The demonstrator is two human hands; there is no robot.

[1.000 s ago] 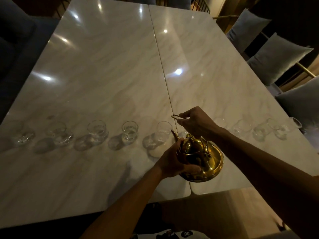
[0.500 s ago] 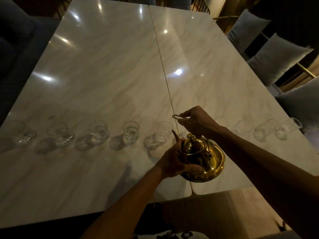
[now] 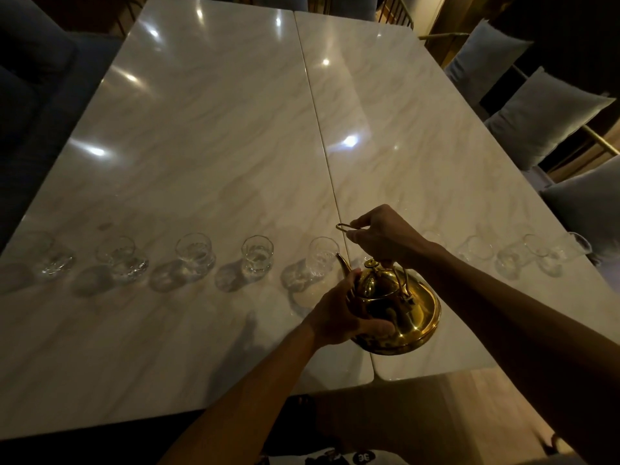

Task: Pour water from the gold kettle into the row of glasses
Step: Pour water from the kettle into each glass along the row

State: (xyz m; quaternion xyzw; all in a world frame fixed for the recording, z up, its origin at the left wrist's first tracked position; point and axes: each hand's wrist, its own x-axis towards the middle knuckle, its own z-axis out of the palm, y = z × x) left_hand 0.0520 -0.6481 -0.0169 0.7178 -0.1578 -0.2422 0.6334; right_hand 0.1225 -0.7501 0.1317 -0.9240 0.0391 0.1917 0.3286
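Fingers of the left hand (image 3: 339, 313) are wrapped around the gold kettle (image 3: 392, 310), tilted over the marble table (image 3: 201, 146); its handle is pinched shut in the right hand (image 3: 385, 238), spout beside a glass (image 3: 322, 255) in the row.

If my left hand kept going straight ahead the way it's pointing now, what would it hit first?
Probably the glass just past the kettle's spout. The left hand already rests on the gold kettle, aimed up-table toward it; depth is unclear.
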